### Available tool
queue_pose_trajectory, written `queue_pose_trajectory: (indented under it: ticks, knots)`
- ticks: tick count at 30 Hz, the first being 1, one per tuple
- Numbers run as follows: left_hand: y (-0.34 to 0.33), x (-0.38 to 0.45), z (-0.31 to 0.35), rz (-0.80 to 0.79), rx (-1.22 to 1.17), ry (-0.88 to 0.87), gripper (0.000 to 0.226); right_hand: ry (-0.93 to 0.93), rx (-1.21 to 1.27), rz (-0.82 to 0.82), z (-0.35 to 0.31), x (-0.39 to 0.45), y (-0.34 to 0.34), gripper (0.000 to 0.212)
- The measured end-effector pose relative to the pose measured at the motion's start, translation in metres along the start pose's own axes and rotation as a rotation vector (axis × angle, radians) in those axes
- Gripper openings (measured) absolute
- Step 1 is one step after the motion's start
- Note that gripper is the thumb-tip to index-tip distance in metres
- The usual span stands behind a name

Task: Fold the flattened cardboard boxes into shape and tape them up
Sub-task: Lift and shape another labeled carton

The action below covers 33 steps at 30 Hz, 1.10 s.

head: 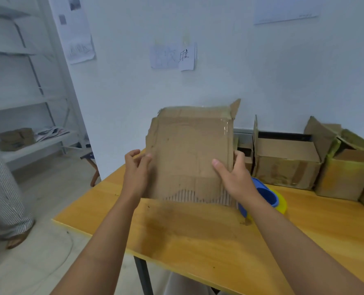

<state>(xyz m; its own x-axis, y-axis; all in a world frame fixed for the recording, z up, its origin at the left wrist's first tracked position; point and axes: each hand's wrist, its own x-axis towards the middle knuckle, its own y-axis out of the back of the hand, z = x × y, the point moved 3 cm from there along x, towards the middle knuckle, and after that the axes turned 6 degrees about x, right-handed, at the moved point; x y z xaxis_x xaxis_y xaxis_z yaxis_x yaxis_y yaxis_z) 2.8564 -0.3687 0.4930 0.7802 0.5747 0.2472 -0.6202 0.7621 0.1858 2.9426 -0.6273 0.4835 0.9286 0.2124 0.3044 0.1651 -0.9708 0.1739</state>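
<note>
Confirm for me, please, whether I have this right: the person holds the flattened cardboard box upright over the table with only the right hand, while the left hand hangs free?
Not quite. The head view shows both hands on the flattened cardboard box: the left hand grips its left edge and the right hand its right edge. It does stand upright over the table.

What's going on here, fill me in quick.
A person holds a flattened cardboard box upright over a wooden table, the left hand gripping its left edge and the right hand its right edge. It is still flat, not opened into shape. A blue and yellow tape dispenser lies behind the right hand, and several shaped boxes stand against the wall.
</note>
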Motion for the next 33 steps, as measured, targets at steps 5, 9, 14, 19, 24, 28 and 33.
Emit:
queue_pose_trajectory:
  ticks: [5,9,14,19,24,28,33]
  knots:
    - [0.021,0.001,0.016,-0.14,-0.035,-0.038,0.054,-0.065,0.268,-0.141,-0.027,0.003,0.007,0.063]
    - [0.042,0.005,0.019,-0.264,-0.141,-0.012,0.081,-0.077,0.395,-0.235,-0.039,0.003,0.013,0.042]
    - [0.047,0.01,0.023,-0.308,-0.159,-0.026,0.083,-0.061,0.413,-0.229,-0.045,0.007,0.006,0.061]
    - [0.047,0.01,0.019,-0.412,-0.292,0.003,0.072,-0.065,0.361,-0.166,-0.047,0.012,0.006,0.085]
    - [0.047,0.007,0.035,-0.403,-0.218,-0.133,0.055,-0.077,0.299,-0.122,-0.05,0.011,0.012,0.092]
    - [0.044,0.009,0.038,-0.344,-0.172,-0.112,0.045,-0.075,0.183,-0.115,-0.062,0.009,0.012,0.097]
    - [0.04,0.006,0.035,-0.36,-0.11,-0.148,0.045,-0.252,0.111,-0.166,-0.061,0.017,0.013,0.111]
